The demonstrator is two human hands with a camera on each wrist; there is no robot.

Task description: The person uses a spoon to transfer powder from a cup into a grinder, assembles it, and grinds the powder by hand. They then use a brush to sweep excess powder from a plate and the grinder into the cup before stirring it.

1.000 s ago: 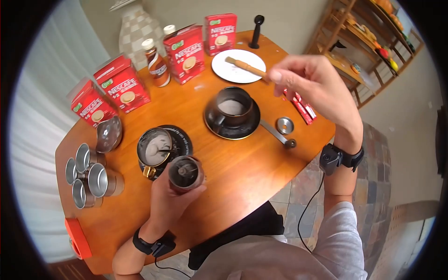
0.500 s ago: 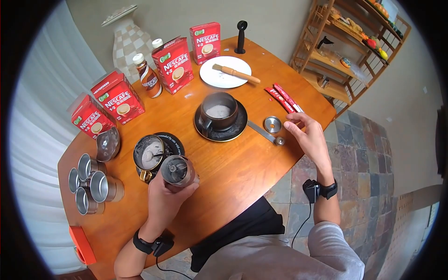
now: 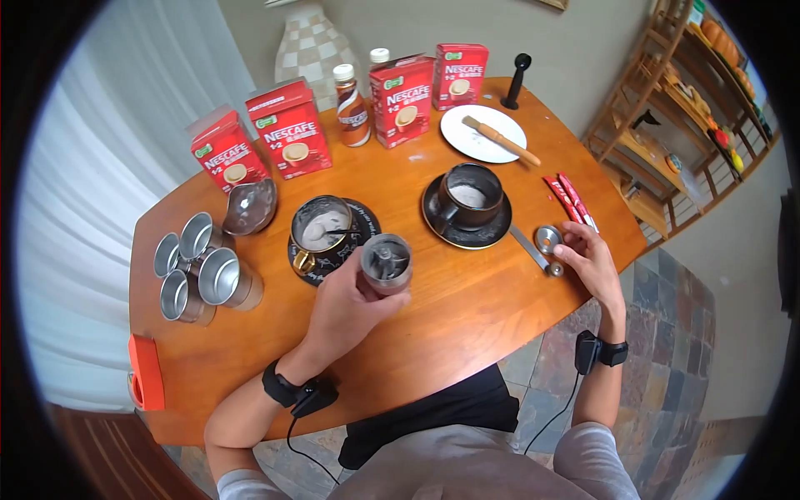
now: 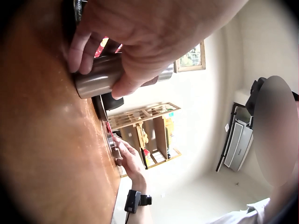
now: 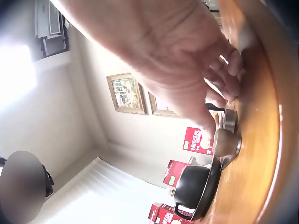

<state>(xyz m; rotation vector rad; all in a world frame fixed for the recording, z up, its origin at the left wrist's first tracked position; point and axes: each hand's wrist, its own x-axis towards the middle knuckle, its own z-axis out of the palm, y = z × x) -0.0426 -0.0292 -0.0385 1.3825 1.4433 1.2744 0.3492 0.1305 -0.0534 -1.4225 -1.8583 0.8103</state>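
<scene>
One grinder [image 3: 387, 264], open-topped, is clasped in the left hand [image 3: 344, 307] near the gold-handled cup [image 3: 318, 207], while the right hand [image 3: 597, 266], thumb and fingers apart, is beside the metal ring [image 3: 547, 230], where a careless brush could send the crank [image 3: 530, 248] skidding.

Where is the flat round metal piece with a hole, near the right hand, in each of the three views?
Head view: the round metal piece is right of centre, by the fingertips of the right hand.
Left wrist view: left of centre, seen edge-on and small.
Right wrist view: right of centre, about mid-height, edge-on.
Shared landmark: the right hand, beside it in all three.
</scene>
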